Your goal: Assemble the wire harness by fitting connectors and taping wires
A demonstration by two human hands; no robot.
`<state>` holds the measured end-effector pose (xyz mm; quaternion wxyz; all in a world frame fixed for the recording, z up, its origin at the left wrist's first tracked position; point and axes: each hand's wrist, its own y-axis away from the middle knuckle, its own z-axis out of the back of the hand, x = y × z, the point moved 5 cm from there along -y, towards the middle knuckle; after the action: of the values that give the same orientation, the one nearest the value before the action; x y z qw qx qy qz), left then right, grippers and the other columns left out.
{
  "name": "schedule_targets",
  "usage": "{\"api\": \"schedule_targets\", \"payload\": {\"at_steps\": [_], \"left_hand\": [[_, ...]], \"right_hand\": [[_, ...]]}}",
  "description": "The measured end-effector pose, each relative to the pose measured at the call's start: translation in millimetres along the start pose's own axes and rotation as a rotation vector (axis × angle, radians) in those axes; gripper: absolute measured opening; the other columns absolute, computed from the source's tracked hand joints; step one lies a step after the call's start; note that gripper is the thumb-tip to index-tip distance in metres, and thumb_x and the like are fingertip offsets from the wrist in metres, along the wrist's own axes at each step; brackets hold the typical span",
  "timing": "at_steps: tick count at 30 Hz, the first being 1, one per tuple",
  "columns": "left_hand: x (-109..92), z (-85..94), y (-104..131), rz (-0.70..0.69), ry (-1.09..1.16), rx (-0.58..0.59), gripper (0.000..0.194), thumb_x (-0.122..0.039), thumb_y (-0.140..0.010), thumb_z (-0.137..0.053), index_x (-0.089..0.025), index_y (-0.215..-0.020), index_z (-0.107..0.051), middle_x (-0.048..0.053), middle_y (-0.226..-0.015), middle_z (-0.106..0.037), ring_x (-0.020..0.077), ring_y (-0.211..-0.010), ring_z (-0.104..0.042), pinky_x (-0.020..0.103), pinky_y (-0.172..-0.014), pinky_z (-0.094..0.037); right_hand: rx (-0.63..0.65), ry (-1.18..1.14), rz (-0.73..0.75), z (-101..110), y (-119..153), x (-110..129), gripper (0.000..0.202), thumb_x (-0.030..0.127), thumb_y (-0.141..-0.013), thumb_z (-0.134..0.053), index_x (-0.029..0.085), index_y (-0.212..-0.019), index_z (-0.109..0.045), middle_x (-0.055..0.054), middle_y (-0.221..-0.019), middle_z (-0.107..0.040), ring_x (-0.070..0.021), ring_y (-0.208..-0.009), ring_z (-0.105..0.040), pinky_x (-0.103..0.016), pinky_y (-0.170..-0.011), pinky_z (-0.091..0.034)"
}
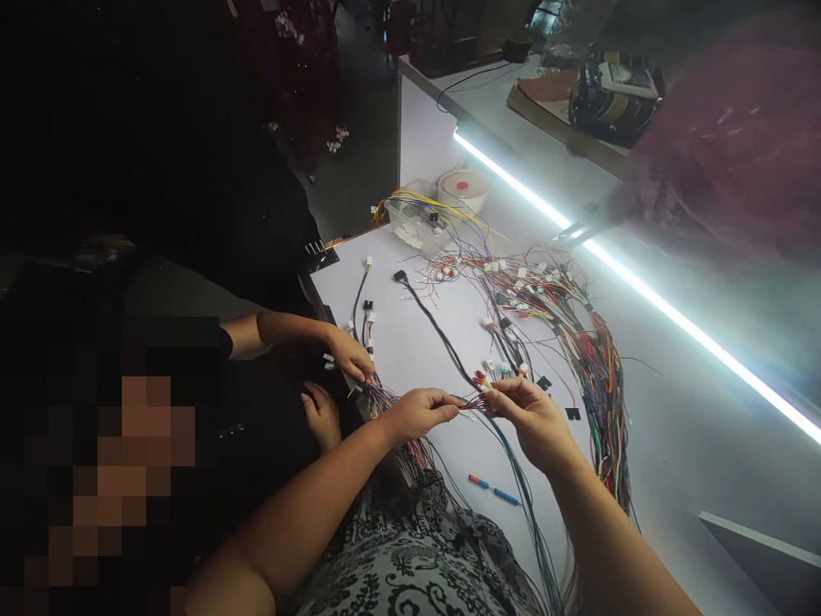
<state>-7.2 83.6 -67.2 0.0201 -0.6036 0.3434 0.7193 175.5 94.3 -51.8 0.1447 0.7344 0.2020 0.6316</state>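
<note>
Thin red and dark wires (471, 402) run between my two hands over the white table (423, 351). The fingers of my left hand (420, 414) pinch these wires. Just to the right, my right hand (527, 414) has its thumb and fingers closed on a small white connector (486, 387) at the wires' end, with red pieces beside it. A black sleeved cable (436, 325) slants from a black plug down to near my fingers. Below my hands lies a red and blue tool (493, 490). A bundle of blue-green wires (522, 479) passes beside my right forearm.
A thick wire harness (603, 393) curves down the right. At the back are a clear tray (416, 229) and a white bowl (463, 190). A lit tube (673, 308) crosses the table. At the left, another person's hand (351, 353) touches wires; their other hand (321, 417) is lower.
</note>
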Motion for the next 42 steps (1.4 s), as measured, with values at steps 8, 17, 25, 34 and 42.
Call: {"api": "schedule_targets", "payload": {"at_steps": [8,17,25,34,42], "left_hand": [[-22.1,-10.1,0.7,-0.245,-0.228,-0.007,0.032,-0.038,-0.089,-0.043,-0.025,-0.106,-0.068,0.002,-0.101,-0.068,0.0164,-0.094,-0.06,0.026,-0.085,-0.043],[-25.9,-16.8,-6.6,-0.127,-0.228,0.08,0.029,-0.035,-0.087,-0.044,-0.021,-0.093,-0.069,0.0,-0.083,-0.068,0.0164,-0.079,-0.059,0.025,-0.071,-0.043],[-12.2,-9.9,-10.4,0.09,-0.013,-0.002,0.029,-0.034,-0.082,-0.049,-0.015,-0.09,-0.069,0.002,-0.085,-0.068,0.0188,-0.084,-0.057,0.029,-0.08,-0.038],[8.0,-6.2,-21.5,0.179,0.377,-0.084,0.023,-0.036,-0.075,-0.06,-0.014,-0.079,-0.064,-0.005,-0.059,-0.046,0.0095,-0.056,-0.039,0.024,-0.061,-0.032],[40.8,22.4,-24.6,0.244,0.846,-0.396,0.021,-0.034,-0.079,-0.056,-0.015,-0.087,-0.052,-0.008,-0.06,-0.032,0.0046,-0.044,-0.022,0.021,-0.05,-0.024]], "right_hand": [[0.004,0.073,0.013,1.9,-0.2,5.4,0.034,0.042,-0.068,-0.076,0.018,-0.084,-0.06,-0.002,-0.076,-0.063,-0.014,-0.067,-0.058,-0.032,-0.068,-0.049],[0.096,0.247,0.065,3.1,-1.5,13.4,0.029,0.043,-0.072,-0.073,0.019,-0.083,-0.061,-0.001,-0.074,-0.061,-0.013,-0.066,-0.055,-0.029,-0.065,-0.046],[0.224,0.59,0.245,8.8,-0.2,7.7,0.074,0.044,-0.076,-0.067,0.029,-0.139,-0.032,-0.011,-0.13,-0.051,-0.025,-0.113,-0.052,-0.043,-0.09,-0.047],[0.08,1.361,0.531,16.0,-17.0,22.3,0.063,0.028,-0.078,-0.063,0.028,-0.136,-0.039,-0.009,-0.138,-0.044,-0.0289,-0.125,-0.041,-0.047,-0.1,-0.038],[0.375,0.948,0.149,-41.1,43.6,-75.1,0.041,0.03,-0.087,-0.044,0.029,-0.128,-0.046,-0.003,-0.109,-0.063,-0.0159,-0.089,-0.062,-0.03,-0.077,-0.048]]}}
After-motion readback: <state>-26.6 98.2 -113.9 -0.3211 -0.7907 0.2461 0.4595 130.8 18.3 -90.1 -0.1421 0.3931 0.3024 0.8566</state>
